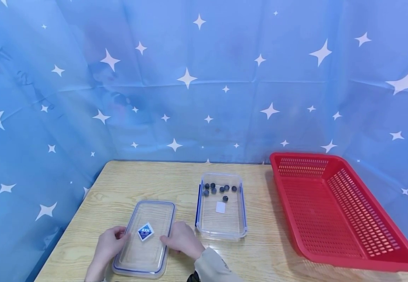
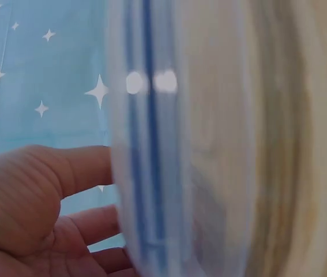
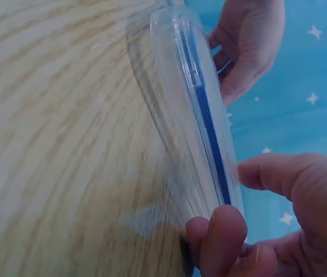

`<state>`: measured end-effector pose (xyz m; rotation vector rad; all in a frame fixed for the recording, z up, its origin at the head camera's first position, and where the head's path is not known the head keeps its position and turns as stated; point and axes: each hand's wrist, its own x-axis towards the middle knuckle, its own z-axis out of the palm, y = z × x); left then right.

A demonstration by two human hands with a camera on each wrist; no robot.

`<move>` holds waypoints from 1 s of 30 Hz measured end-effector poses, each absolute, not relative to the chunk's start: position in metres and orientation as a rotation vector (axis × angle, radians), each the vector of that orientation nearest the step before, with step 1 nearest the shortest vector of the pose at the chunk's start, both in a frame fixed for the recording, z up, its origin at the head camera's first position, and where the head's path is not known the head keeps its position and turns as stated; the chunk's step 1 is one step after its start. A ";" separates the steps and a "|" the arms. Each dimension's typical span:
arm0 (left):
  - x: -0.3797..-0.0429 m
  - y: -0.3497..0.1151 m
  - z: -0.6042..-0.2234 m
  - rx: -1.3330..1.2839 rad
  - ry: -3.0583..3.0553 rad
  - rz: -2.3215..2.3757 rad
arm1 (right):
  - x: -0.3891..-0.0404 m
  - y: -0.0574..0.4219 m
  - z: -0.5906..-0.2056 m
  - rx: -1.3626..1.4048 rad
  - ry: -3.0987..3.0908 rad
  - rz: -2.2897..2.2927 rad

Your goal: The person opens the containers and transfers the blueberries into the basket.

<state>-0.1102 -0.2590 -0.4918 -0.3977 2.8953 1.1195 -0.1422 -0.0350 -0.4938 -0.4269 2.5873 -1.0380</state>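
Observation:
A clear plastic food container (image 1: 147, 250) with a blue-edged lid and a diamond-shaped blue label (image 1: 145, 231) lies at the front left of the table. My left hand (image 1: 110, 243) holds its left edge; in the left wrist view the thumb (image 2: 88, 167) and fingertips meet its side. On the opposite edge, my right hand (image 1: 184, 239) grips it, thumb on the lid's rim and fingers (image 3: 224, 236) curled against the side in the right wrist view. To the right stands a lidless clear container (image 1: 221, 225) with several dark blue, berry-like balls (image 1: 213, 190) inside.
A large red plastic basket (image 1: 311, 256) with slotted walls takes up the table's right side. Behind the wooden table (image 1: 147, 176) hangs a blue curtain (image 1: 225, 109) with white stars.

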 end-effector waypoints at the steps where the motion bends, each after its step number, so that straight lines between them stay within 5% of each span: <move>1: -0.110 -0.258 -0.491 -0.404 2.894 1.108 | -0.143 -0.035 -0.494 -0.433 2.605 -1.011; 15: -0.111 -0.251 -0.485 -0.462 2.994 1.190 | -0.141 -0.030 -0.479 -0.527 2.714 -0.970; 30: -0.125 -0.236 -0.473 -0.446 3.027 1.560 | -0.161 0.004 -0.439 -0.769 2.664 -1.439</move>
